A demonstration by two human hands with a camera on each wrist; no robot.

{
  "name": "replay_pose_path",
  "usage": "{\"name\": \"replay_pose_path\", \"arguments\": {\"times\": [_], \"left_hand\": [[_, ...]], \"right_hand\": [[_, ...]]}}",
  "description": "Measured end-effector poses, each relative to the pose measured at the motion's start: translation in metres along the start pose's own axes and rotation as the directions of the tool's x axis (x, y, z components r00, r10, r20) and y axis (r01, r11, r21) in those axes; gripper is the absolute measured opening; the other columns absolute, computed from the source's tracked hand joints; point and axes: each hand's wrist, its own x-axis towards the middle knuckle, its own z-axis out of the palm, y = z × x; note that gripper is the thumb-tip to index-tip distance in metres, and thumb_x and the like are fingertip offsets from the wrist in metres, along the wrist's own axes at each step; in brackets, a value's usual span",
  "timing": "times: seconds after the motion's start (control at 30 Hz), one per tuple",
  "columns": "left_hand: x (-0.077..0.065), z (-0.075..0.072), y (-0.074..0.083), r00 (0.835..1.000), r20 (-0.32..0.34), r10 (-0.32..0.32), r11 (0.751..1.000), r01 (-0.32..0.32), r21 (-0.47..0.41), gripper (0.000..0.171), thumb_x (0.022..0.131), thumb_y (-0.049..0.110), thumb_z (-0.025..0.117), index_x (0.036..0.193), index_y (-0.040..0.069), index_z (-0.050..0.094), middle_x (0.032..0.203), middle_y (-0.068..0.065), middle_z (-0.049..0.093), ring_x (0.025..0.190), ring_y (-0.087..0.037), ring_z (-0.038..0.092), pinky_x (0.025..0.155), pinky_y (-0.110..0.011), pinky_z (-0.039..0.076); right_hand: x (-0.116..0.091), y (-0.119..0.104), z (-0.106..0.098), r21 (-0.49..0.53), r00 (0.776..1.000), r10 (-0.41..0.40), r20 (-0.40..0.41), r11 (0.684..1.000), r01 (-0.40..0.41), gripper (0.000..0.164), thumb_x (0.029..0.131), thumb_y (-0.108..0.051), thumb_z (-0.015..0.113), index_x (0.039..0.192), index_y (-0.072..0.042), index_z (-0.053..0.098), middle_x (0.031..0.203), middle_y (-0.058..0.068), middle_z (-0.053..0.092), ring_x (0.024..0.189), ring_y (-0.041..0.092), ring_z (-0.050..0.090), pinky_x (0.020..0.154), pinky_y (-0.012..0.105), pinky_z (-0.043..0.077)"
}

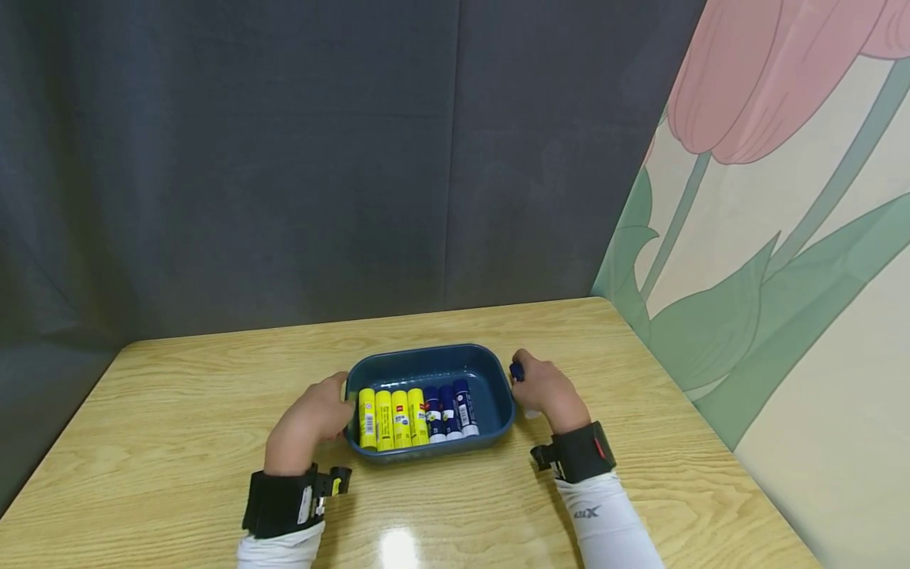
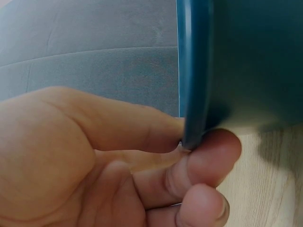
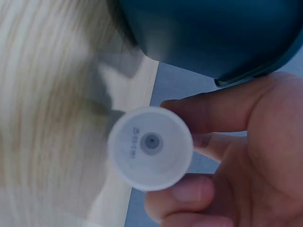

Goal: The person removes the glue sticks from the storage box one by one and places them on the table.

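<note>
A dark blue plastic bin (image 1: 492, 403) sits on the table, its left side holding a row of glue sticks. Several yellow glue sticks (image 1: 385, 420) lie side by side, followed by three dark blue ones with white bases (image 1: 449, 412). At the bin's left end, my left hand (image 1: 313, 415) pinches the rim (image 2: 195, 71) between thumb and fingers. Just beyond the right end, my right hand (image 1: 547, 393) grips another glue stick (image 3: 151, 150). Its dark blue cap shows in the head view; the right wrist view looks straight at its round white base.
The wooden table (image 1: 192, 442) extends around the bin. A dark grey curtain (image 1: 284, 158) hangs behind its far edge, and a wall with painted tulips (image 1: 817, 237) runs along the right side.
</note>
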Motion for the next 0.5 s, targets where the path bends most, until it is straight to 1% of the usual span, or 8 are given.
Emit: {"name": "replay_pose_path", "arguments": {"times": [0.27,0.5], "left_hand": [[0.0018,0.0002,0.0000,1.000,-0.001,0.001,1.000,-0.001,0.000,0.062,0.099,0.012,0.046,0.156,-0.001,0.025,0.063,-0.008,0.053,0.047,-0.019,0.046,0.046,-0.028,0.035],[0.0006,0.0002,0.0001,1.000,0.000,0.000,1.000,0.000,-0.002,0.062,0.099,0.013,0.046,0.156,-0.001,0.025,0.065,-0.009,0.054,0.047,-0.019,0.046,0.046,-0.028,0.035]], "right_hand": [[0.0027,0.0028,0.0028,0.005,1.000,0.019,0.008,1.000,-0.019,0.056,0.085,-0.008,0.058,0.141,-0.007,0.048,0.115,0.021,0.065,0.088,0.031,0.061,0.072,0.043,0.049],[0.0016,0.0030,0.0038,0.011,0.999,0.032,0.028,0.999,-0.032,0.055,0.087,-0.008,0.058,0.141,-0.007,0.047,0.120,0.023,0.064,0.092,0.032,0.061,0.076,0.046,0.051]]}}
